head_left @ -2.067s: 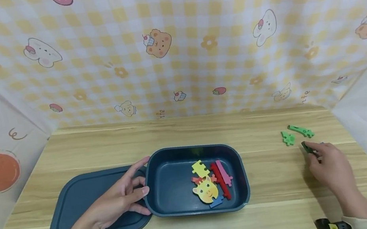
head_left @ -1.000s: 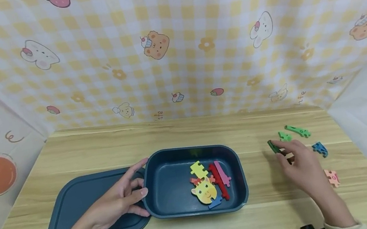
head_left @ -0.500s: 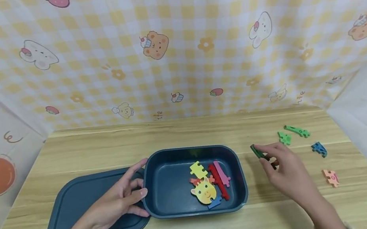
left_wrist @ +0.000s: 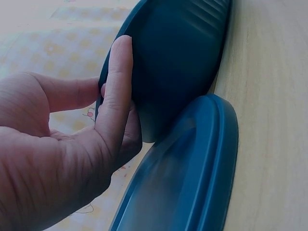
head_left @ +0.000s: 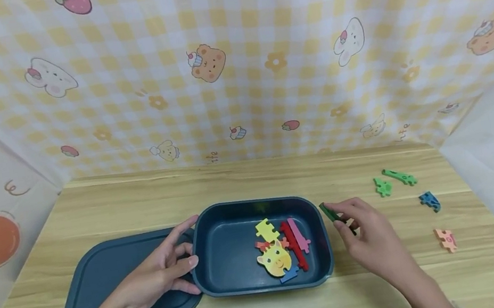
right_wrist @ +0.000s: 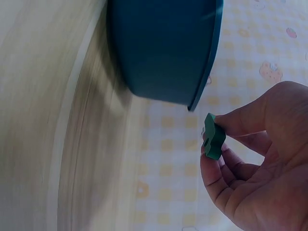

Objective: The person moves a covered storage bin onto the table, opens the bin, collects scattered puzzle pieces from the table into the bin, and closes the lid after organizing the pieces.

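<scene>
Beside the right end of the dark blue box, my right hand pinches a dark green puzzle piece between thumb and fingers, off the table. At the box's left end my left hand holds the wall, with the thumb at the rim and fingers against the outside. Inside the box lie a yellow giraffe-head piece, a yellow piece, a red strip, a pink piece, a blue piece and a partly covered orange-red piece.
A dark blue lid lies left of the box, partly under my left hand. At the table's right are two light green pieces, one long and one short, a blue piece and a salmon piece. A checked cloth hangs behind.
My right hand has carried the dark green piece leftward from the right side of the table to near the box's right rim. My left hand and the box stay put.
</scene>
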A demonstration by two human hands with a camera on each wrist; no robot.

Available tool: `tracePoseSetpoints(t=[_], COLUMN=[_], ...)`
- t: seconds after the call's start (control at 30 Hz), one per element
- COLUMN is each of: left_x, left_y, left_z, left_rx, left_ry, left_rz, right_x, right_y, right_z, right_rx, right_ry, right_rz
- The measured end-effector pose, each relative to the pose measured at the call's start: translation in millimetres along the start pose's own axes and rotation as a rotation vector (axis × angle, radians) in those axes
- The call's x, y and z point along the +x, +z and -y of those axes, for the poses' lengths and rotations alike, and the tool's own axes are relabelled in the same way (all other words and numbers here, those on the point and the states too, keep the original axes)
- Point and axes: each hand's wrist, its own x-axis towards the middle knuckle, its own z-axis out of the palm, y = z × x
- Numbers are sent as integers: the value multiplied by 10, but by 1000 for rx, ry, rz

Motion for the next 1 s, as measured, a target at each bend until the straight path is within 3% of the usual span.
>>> tracePoseSetpoints(t=[0.6,1.0], left_x=[14,-1], left_y=[27,48], left_z=[-2,-24], left_rx=[19,30], left_ry=[23,3], left_rz=[-11,-39], right_x=[44,11], right_y=[153,325], right_z=[290,378], right_rx=[28,17], right_ry=[-32,-99], right_rz=[86,106])
